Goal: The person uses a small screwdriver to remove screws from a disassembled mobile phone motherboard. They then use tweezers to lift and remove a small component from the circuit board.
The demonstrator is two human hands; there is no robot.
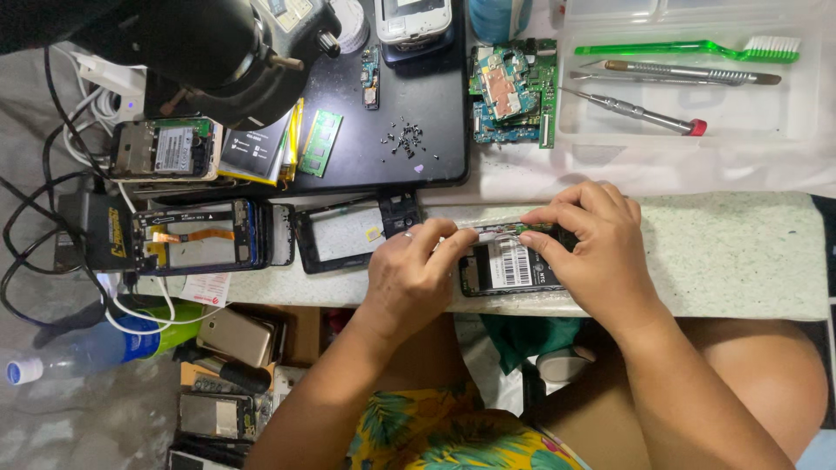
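An opened black phone [505, 265] with its back cover off lies on the speckled counter [731, 252]. My left hand [409, 274] rests on the phone's left end, fingertips pinching at its top edge. My right hand [596, 244] covers the right end, with fingers pressed on the same top edge, where a green circuit board strip shows. Both hands grip the phone. A loose black phone frame [348, 233] lies just left of my left hand.
A clear tray [810, 104] at the back right holds a green toothbrush [688, 50], a metal tool [688, 74] and a screwdriver [640, 111]. Green circuit boards [514, 91] and small screws [405, 137] lie on a black tray [383, 165]. Opened phones [205, 237] and cables crowd the left.
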